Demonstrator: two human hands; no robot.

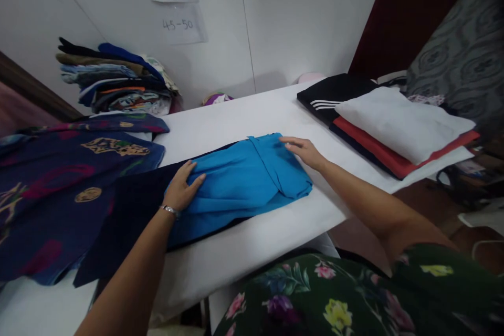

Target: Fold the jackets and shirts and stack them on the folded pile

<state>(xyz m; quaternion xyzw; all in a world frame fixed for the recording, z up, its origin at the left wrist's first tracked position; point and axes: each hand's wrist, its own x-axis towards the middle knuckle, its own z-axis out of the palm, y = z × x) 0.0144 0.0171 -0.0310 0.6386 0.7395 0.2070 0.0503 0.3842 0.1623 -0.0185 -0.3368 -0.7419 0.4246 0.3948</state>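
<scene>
A bright blue garment [232, 173] lies partly folded on the white table, its right end doubled over into a flap. Under it, dark navy cloth [129, 199] shows along the edges and stretches out to the left. My left hand [184, 188], with a silver bracelet at the wrist, rests on the blue garment's left end, thumb apart from the fingers. At the far right corner of the blue flap, my right hand [305, 151] touches the edge with its fingers stretched out.
A patterned navy garment [79, 189] spreads over the table's left side. Behind it rises a stack of folded clothes [118, 79]. Folded black, red and white garments [405, 121] are piled on the right. Handwritten paper signs [179, 23] hang on the wall behind the white table [220, 121].
</scene>
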